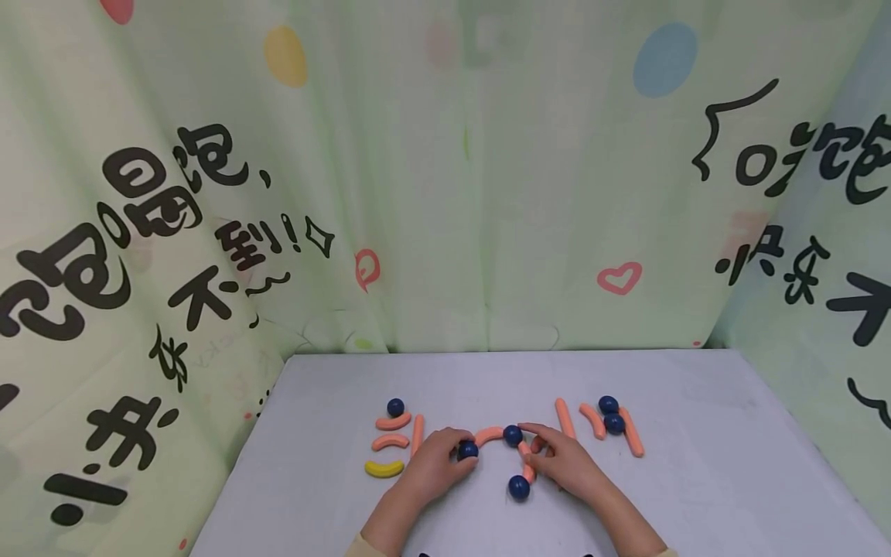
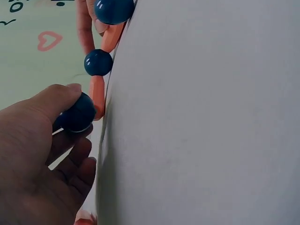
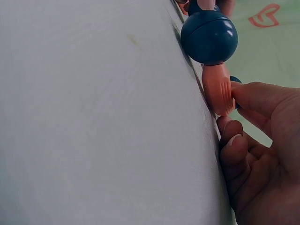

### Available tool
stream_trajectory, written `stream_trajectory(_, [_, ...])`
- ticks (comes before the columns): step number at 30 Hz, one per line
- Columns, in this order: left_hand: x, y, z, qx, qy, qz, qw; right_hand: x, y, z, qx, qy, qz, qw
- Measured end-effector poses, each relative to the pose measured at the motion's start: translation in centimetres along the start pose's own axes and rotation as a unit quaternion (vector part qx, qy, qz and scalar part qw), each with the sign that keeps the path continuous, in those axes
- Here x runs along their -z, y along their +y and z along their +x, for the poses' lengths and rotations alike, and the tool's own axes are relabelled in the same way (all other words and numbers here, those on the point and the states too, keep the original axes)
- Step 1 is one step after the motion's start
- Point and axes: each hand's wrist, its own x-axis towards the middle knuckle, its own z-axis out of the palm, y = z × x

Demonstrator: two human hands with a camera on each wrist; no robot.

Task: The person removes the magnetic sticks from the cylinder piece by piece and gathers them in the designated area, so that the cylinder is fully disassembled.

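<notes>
Two curved orange rods and several dark blue balls form a bent chain on the white table. My left hand (image 1: pixel 438 466) pinches the blue ball (image 2: pixel 79 114) at the chain's left end between thumb and fingers. From that ball a curved orange rod (image 1: pixel 489 435) runs to the middle blue ball (image 1: pixel 513 435). My right hand (image 1: pixel 567 462) pinches the second curved orange rod (image 3: pixel 218 89), its fingers hiding part of it in the head view. A third blue ball (image 1: pixel 518 487) sits at that rod's near end.
Left of the chain lie a blue ball (image 1: pixel 395 407), curved orange rods (image 1: pixel 390 442), a straight orange rod (image 1: pixel 418 433) and a yellow curved rod (image 1: pixel 384 469). On the right are orange rods (image 1: pixel 565 418) and two blue balls (image 1: pixel 609 404). A printed curtain (image 1: pixel 529 232) surrounds the table (image 1: pixel 696 487).
</notes>
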Motion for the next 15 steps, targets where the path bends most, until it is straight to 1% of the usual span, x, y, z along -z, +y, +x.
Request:
stream_trajectory(4, [0.7, -0.2, -0.2, -0.017, 0.031, -0.003, 0.9994, -0.1, 0.0, 0.0, 0.000, -0.001, 0.004, 1.000])
stream_trajectory(6, [1.5, -0.5, -0.3, -0.030, 0.047, -0.004, 0.9984, -0.1, 0.0, 0.1, 0.000, -0.004, 0.008, 1.000])
stream_trajectory(9, [2.8, -1.3, -0.5, -0.030, 0.071, -0.016, 0.9969, 0.0, 0.0, 0.0, -0.003, -0.005, 0.014, 1.000])
stream_trajectory(12, [4.2, -2.7, -0.6, -0.030, 0.097, -0.030, 0.9944, -0.1, 0.0, 0.0, -0.009, -0.004, 0.017, 1.000])
stream_trajectory(15, [5.5, -4.5, -0.6, -0.015, 0.112, -0.048, 0.9924, -0.1, -0.1, 0.0, -0.014, -0.002, 0.019, 1.000])
